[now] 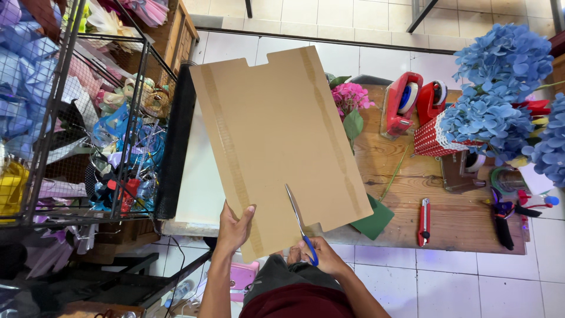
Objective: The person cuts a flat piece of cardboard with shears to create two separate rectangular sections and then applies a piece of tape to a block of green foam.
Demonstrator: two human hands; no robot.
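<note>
We held a large flat sheet of brown cardboard point(276, 141) up over the near left part of the wooden counter point(447, 218), tilted so that its far end reached out above the white board lying at the counter's left edge. Our left hand point(234, 227) clamped the sheet's near edge, thumb on the upper face and fingers underneath. Our right hand point(321, 256) was closed through the blue handles of a pair of scissors point(299, 222), whose blades were slightly parted and had bitten into the cardboard from its near edge, pointing away from us. Two strips of clear tape ran lengthwise down the sheet.

On the counter, a green paper sheet point(375, 219) stuck out from under the cardboard's near right corner. A red box cutter point(424, 221) lay near the front edge, well apart from our hands. Toward the far edge stood two red tape dispensers point(412, 101), with a pink flower cluster point(350, 97) just left of them. Blue hydrangea blooms point(500, 88) filled the right end, above a red polka-dot container point(432, 140). Off the counter's left edge, a wire rack point(88, 118) held wrapping paper and ribbons.
</note>
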